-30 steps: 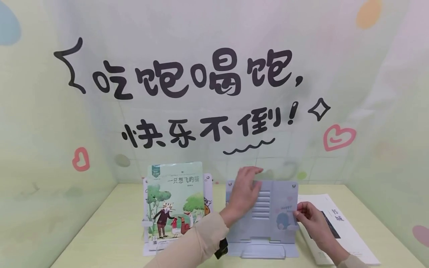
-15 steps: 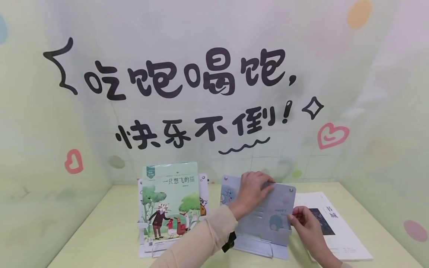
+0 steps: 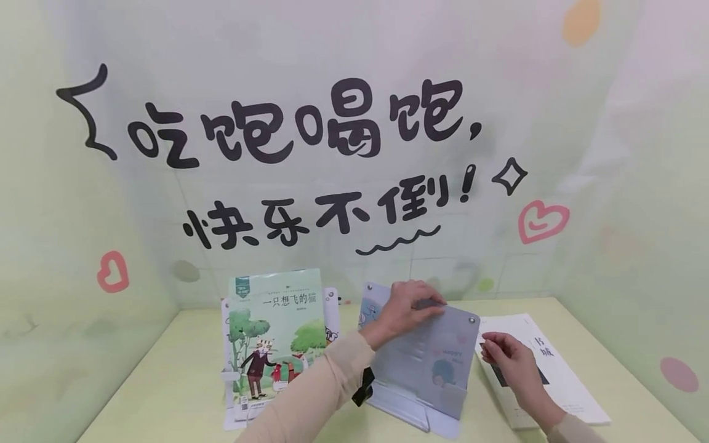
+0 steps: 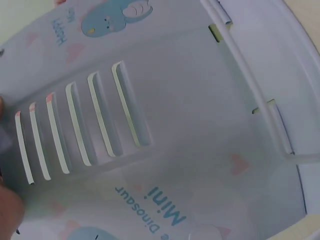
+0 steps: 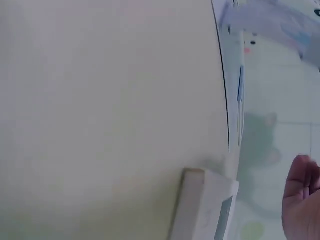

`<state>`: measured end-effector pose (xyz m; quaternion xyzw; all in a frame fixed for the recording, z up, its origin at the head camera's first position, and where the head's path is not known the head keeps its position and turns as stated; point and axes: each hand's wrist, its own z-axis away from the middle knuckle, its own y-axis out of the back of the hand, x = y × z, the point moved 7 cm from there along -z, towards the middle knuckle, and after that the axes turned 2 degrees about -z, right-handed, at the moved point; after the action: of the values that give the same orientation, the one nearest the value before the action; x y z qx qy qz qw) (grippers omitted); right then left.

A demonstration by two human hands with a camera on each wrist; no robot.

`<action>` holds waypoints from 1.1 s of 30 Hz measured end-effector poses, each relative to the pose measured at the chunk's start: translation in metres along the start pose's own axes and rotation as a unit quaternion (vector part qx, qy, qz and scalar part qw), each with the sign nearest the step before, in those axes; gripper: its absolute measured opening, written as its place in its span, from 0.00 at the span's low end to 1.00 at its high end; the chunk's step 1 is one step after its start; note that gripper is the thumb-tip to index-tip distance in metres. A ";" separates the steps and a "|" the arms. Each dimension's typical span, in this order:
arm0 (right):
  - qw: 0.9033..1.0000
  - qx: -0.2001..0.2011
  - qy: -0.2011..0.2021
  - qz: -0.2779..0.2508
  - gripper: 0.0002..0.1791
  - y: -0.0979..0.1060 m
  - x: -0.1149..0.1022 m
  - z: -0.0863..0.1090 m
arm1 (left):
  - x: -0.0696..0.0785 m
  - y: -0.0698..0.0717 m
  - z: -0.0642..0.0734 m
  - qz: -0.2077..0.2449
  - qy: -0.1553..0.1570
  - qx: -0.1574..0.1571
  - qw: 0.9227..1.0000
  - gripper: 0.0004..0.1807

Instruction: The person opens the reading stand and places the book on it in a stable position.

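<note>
A light blue-grey metal book stand (image 3: 415,369) with dinosaur prints stands on the table, turned at an angle, its clear front bar near the bottom. My left hand (image 3: 407,314) grips its top edge, the thumb in front and the fingers over the top. In the left wrist view the stand's slotted panel (image 4: 185,90) fills most of the picture, with printed words and hearts. My right hand (image 3: 515,369) hovers to the right of the stand, over a white book (image 3: 565,375), fingers loosely curled and holding nothing. It also appears, apart from the stand, in the right wrist view.
To the left, a green picture book (image 3: 277,344) leans upright on a second stand (image 3: 332,301). A pale wooden table (image 3: 172,375) bears everything. Behind and beside it hang printed cloth walls (image 3: 310,55). A small black device (image 3: 362,387) sits below my left sleeve.
The left hand has taken the stand's top edge and the stand has turned, its right side coming nearer. The right hand has let go of the stand's right edge and moved away. The view has shifted slightly.
</note>
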<state>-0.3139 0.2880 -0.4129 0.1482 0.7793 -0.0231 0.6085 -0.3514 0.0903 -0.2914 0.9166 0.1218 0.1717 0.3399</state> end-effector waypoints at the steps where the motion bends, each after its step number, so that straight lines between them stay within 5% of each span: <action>1: 1.000 -0.005 -0.016 0.019 0.14 -0.001 0.003 -0.006 | 0.000 0.001 0.001 0.008 -0.007 -0.001 1.000 0.06; 9: 0.986 -0.065 -0.068 0.138 0.11 -0.017 0.021 -0.035 | 0.003 0.010 0.012 0.064 -0.044 -0.030 0.997 0.04; 23: 0.964 -0.101 -0.048 0.240 0.05 -0.033 0.031 -0.057 | 0.013 0.019 0.022 0.154 -0.069 -0.077 0.983 0.02; 26: 0.953 -0.108 -0.034 0.280 0.03 -0.036 0.031 -0.060 | 0.015 0.021 0.023 0.155 -0.076 -0.080 0.982 0.02; 33: 0.905 -0.112 -0.015 0.410 0.03 -0.044 0.028 -0.062 | 0.018 0.021 0.024 0.149 -0.088 -0.091 0.981 0.02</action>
<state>-0.3893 0.2651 -0.4297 0.3848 0.6383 0.3136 0.5884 -0.3233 0.0674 -0.2905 0.9014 -0.0628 0.1496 0.4015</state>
